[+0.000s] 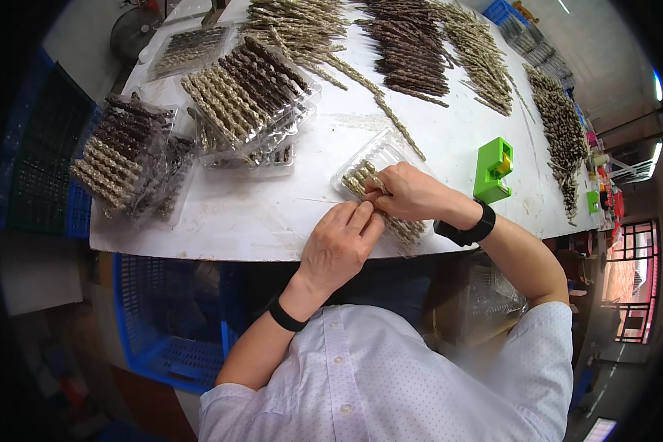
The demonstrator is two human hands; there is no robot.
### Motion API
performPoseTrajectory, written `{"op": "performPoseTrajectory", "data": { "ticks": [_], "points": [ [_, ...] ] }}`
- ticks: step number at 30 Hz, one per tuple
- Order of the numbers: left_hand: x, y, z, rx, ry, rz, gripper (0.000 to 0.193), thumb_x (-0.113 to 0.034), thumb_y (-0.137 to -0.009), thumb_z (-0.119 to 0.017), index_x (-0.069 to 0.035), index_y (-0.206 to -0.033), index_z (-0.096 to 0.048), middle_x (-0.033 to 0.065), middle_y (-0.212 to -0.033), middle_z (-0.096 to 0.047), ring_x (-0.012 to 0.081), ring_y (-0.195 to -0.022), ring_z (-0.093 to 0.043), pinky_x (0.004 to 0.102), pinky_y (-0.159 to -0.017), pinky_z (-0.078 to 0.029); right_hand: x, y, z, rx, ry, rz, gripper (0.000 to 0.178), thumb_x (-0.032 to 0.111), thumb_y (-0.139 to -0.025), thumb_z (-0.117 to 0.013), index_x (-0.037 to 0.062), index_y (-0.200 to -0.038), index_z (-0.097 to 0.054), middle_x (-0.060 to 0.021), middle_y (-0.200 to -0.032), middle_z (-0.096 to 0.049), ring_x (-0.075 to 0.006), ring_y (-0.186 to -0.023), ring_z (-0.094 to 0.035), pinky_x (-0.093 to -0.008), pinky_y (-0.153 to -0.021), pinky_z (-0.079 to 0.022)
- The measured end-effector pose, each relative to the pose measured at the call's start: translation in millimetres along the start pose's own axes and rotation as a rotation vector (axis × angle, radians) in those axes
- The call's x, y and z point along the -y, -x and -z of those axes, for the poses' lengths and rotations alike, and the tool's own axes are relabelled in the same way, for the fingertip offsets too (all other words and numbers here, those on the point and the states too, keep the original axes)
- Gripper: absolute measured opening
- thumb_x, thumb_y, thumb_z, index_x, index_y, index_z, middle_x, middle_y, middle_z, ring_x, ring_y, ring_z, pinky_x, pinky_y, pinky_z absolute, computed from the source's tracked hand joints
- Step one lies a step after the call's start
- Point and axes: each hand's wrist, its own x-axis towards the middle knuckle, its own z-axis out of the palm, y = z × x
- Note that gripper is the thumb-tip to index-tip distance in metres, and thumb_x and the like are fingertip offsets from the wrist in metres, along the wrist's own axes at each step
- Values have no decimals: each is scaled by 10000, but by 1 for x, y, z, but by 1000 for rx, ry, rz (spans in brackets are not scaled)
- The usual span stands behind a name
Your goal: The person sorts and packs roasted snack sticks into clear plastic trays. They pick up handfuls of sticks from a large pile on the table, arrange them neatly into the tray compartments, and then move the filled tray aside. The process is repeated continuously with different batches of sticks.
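A clear plastic tray (379,151) lies on the white table (272,214) near its front edge, partly filled with pale seed-coated sticks (357,175). My right hand (412,193) rests over the tray, its fingers pinched on the sticks. My left hand (340,247) lies just below, fingertips pressing on the same sticks at the tray's near end (405,230). Both wrists wear black bands.
Closed clear trays of pale and dark sticks are stacked at left (125,158) and at centre-left (247,96). Loose piles of sticks (412,48) cover the far side. A green tape dispenser (493,169) stands right of my hands. A blue crate (166,324) sits under the table.
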Motion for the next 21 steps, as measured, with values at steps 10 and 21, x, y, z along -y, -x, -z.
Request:
{"op": "performPoseTrajectory", "data": {
  "ticks": [10, 21],
  "points": [
    [0, -3, -1, 12, -62, 9, 236, -72, -788, -660, -36, -1017, -703, 116, -1117, -603, 295, -1105, -588, 416, -935, -517, 2, -3, 17, 26, 159, -80, 217, 216, -836, -712, 4, -864, -674, -163, -693, -652, -330, -658, -654, -414, -633, -513],
    [1, -4, -3, 11, -95, 11, 258, -68, -788, -659, -49, -1039, -716, 141, -1090, -615, 315, -1090, -607, 430, -932, -525, 6, 9, 20, 13, 207, -41, 155, 166, -798, -677, 39, -881, -708, -186, -780, -699, -372, -766, -689, -463, -708, -546]
  ]
}}
